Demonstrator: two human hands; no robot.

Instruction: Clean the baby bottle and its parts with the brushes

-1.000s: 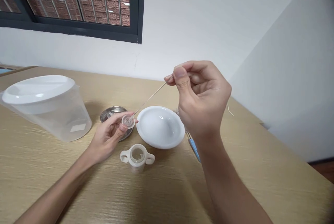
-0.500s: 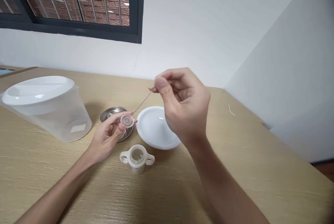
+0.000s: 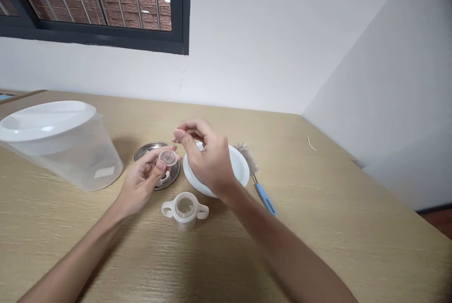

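Observation:
Between its thumb and fingers, my left hand (image 3: 143,178) holds a small clear round disc (image 3: 168,157), face up, above a metal dish (image 3: 173,176). My right hand (image 3: 208,152) pinches a thin wire (image 3: 173,147) just above the disc, and the wire's lower end meets the middle of the disc. Beneath my right hand lies a white plate (image 3: 242,166), partly covered by it. A two-handled cup (image 3: 185,213) stands upright and open in front of the dish and plate.
A large translucent pitcher (image 3: 81,157) with a white lid stands at the left. Right of the plate lies a bottle brush (image 3: 264,197) with a blue handle. A small pale strip (image 3: 311,144) rests farther right on the wooden table (image 3: 318,227). The wall and window rise behind.
My right hand has moved down and left, closer to the disc, and less wire shows between them. The brush has come into sight. The view has shifted slightly.

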